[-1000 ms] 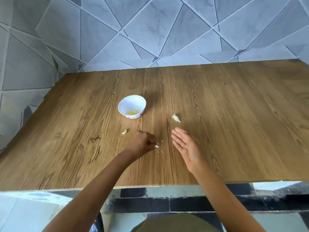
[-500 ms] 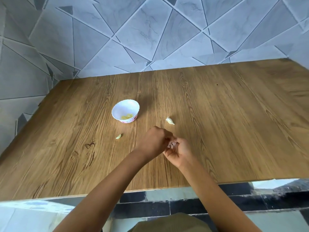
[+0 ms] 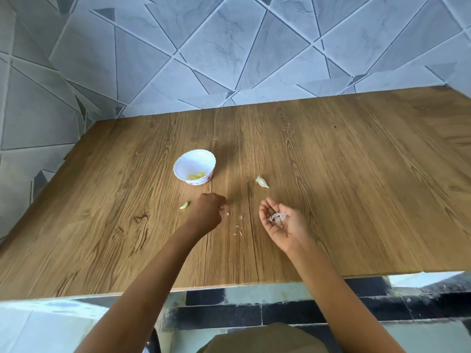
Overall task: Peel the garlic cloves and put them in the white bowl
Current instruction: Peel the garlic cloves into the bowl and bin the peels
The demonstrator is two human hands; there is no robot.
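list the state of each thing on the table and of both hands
left hand, fingers curled, knuckles up, grip hidden
right hand, palm up, cupped, carrying skins
white bowl, upright, peeled garlic inside
unpeeled clove, lying on the table, skin on
small clove, lying loose beside the left hand
skin scraps, scattered on the table between the hands

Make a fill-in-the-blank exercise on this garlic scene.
The bowl holding peeled garlic is ___ in colour.
The right hand, cupping garlic skins, is turned palm ___.
The unpeeled clove lies on the table, to the bowl's ___.
The small clove lies to the ___ of the left hand.
Missing words: white; up; right; left.
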